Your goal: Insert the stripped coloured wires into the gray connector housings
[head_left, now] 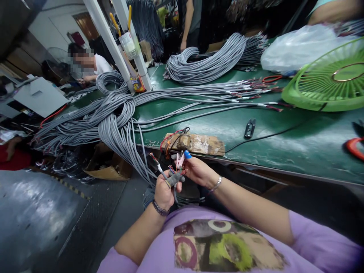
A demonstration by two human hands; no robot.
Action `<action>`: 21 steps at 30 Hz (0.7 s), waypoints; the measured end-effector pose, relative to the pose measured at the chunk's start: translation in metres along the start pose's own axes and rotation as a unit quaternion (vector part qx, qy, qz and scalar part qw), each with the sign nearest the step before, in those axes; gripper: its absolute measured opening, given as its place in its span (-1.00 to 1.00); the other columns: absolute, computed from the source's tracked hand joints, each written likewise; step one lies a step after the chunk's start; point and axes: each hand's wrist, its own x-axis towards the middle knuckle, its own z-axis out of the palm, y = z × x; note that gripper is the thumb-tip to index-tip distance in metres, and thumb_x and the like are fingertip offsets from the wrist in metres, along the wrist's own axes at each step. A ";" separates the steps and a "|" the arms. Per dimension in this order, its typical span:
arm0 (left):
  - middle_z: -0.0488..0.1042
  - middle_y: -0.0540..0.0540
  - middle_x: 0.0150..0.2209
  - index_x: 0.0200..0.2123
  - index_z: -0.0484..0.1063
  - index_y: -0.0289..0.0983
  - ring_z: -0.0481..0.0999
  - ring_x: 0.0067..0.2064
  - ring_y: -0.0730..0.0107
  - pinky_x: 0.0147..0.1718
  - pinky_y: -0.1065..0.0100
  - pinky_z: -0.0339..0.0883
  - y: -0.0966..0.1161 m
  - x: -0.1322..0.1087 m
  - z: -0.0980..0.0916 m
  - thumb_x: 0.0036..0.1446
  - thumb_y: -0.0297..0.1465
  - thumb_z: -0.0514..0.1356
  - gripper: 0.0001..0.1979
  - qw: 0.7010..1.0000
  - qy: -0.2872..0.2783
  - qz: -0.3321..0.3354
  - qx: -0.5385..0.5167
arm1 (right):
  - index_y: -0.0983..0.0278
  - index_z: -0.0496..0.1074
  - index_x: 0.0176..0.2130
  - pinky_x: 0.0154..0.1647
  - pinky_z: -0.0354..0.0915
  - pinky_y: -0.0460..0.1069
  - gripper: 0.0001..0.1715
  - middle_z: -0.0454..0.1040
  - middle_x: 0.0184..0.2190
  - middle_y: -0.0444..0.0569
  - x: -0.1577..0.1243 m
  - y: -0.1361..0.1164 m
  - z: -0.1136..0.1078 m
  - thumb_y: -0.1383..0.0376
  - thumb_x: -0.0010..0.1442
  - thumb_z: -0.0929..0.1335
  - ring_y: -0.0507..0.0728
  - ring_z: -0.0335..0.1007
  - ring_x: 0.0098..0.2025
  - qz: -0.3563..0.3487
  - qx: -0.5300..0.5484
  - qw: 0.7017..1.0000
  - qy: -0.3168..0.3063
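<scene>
My left hand (164, 190) is closed round the end of a grey cable (164, 176), whose stripped coloured wires fan out above the fist. My right hand (196, 169) is pinched on those wire tips with a small pink clip-like tool (179, 159); a blue cap (187, 154) covers one fingertip. Both hands hover in front of my chest, just below the bench edge. Directly behind them a taped wooden block (199, 143) with red and black leads lies on the green bench (284, 132).
Big bundles of grey cable (113, 113) drape off the bench's left edge, and another coil (207, 62) lies farther back. A black cutter (249, 128), a green fan (330, 81), a plastic bag (298, 47) and red-handled tools lie right. Other people work at left and behind.
</scene>
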 end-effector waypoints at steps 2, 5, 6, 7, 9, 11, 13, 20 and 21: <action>0.37 0.00 -0.69 -0.57 0.40 -0.34 0.21 -0.71 0.61 -0.71 0.49 -0.01 -0.001 0.001 0.000 -0.19 -0.22 0.33 -0.71 1.000 0.001 -0.003 0.004 | 0.34 0.47 -0.44 -0.56 0.25 -0.12 -0.58 0.42 -0.57 -0.09 0.001 0.001 0.003 0.00 0.00 0.42 -0.02 0.27 -0.56 -0.010 0.011 1.000 0.012; 0.38 0.00 -0.68 -0.59 0.38 -0.34 0.21 -0.71 0.62 -0.70 0.49 -0.01 -0.004 0.003 0.000 -0.18 -0.23 0.32 -0.71 1.000 -0.001 -0.012 0.013 | 0.35 0.47 -0.44 -0.52 0.29 -0.09 -0.60 0.42 -0.59 -0.09 0.002 0.003 0.005 0.03 -0.02 0.44 -0.01 0.28 -0.56 -0.023 0.024 0.998 0.048; 0.37 0.00 -0.69 -0.61 0.37 -0.34 0.21 -0.71 0.62 -0.70 0.49 -0.01 -0.005 0.004 0.000 -0.18 -0.24 0.32 -0.71 1.000 -0.003 -0.015 0.013 | 0.35 0.47 -0.44 -0.50 0.30 -0.08 -0.61 0.43 -0.59 -0.09 0.003 0.003 0.006 0.04 -0.02 0.44 0.00 0.28 -0.56 -0.024 0.027 0.998 0.057; 0.36 0.01 -0.70 -0.62 0.36 -0.34 0.21 -0.71 0.61 -0.70 0.49 -0.01 -0.006 0.004 -0.001 -0.17 -0.24 0.32 -0.71 1.000 -0.004 -0.019 0.012 | 0.35 0.47 -0.44 -0.48 0.31 -0.07 -0.61 0.43 -0.59 -0.09 0.003 0.003 0.007 0.04 -0.02 0.44 0.00 0.29 -0.55 -0.023 0.031 0.997 0.064; 0.34 0.02 -0.72 -0.63 0.34 -0.33 0.20 -0.71 0.61 -0.70 0.49 -0.01 -0.008 0.004 -0.001 -0.17 -0.25 0.32 -0.71 1.000 -0.004 -0.022 0.009 | 0.35 0.46 -0.43 -0.47 0.32 -0.07 -0.61 0.44 -0.57 -0.08 0.003 0.003 0.008 0.05 0.00 0.44 0.01 0.31 -0.54 -0.016 0.038 0.997 0.071; 0.33 0.03 -0.73 -0.62 0.34 -0.33 0.20 -0.71 0.60 -0.70 0.49 -0.01 -0.008 0.003 -0.001 -0.17 -0.25 0.33 -0.71 1.000 -0.001 -0.021 0.011 | 0.33 0.45 -0.41 -0.48 0.32 -0.08 -0.60 0.44 -0.55 -0.08 0.002 0.003 0.008 0.02 0.03 0.41 0.01 0.32 -0.53 -0.007 0.043 0.997 0.064; 0.33 0.03 -0.73 -0.61 0.35 -0.33 0.20 -0.71 0.60 -0.70 0.48 -0.01 -0.006 0.001 -0.002 -0.17 -0.24 0.33 -0.71 1.000 0.004 -0.013 0.017 | 0.32 0.44 -0.40 -0.50 0.31 -0.09 -0.57 0.43 -0.54 -0.08 -0.001 0.003 0.005 -0.02 0.07 0.36 0.00 0.32 -0.53 0.012 0.045 0.998 0.047; 0.35 0.02 -0.72 -0.59 0.37 -0.30 0.24 -0.67 0.55 -0.64 0.46 0.08 -0.012 -0.015 -0.008 -0.09 -0.16 0.29 -0.68 0.996 0.030 0.040 0.079 | 0.34 0.45 -0.37 -0.43 0.32 -0.09 -0.49 0.44 -0.45 -0.04 -0.025 -0.002 -0.013 -0.08 0.04 0.35 -0.01 0.33 -0.47 0.106 -0.031 0.994 -0.023; 0.35 0.02 -0.72 -0.60 0.37 -0.30 0.24 -0.66 0.54 -0.62 0.45 0.10 -0.014 -0.017 -0.009 -0.08 -0.15 0.28 -0.67 0.994 0.034 0.049 0.096 | 0.34 0.46 -0.36 -0.43 0.31 -0.09 -0.49 0.44 -0.44 -0.04 -0.029 -0.003 -0.014 -0.07 0.00 0.38 -0.01 0.32 -0.47 0.114 -0.054 0.991 -0.042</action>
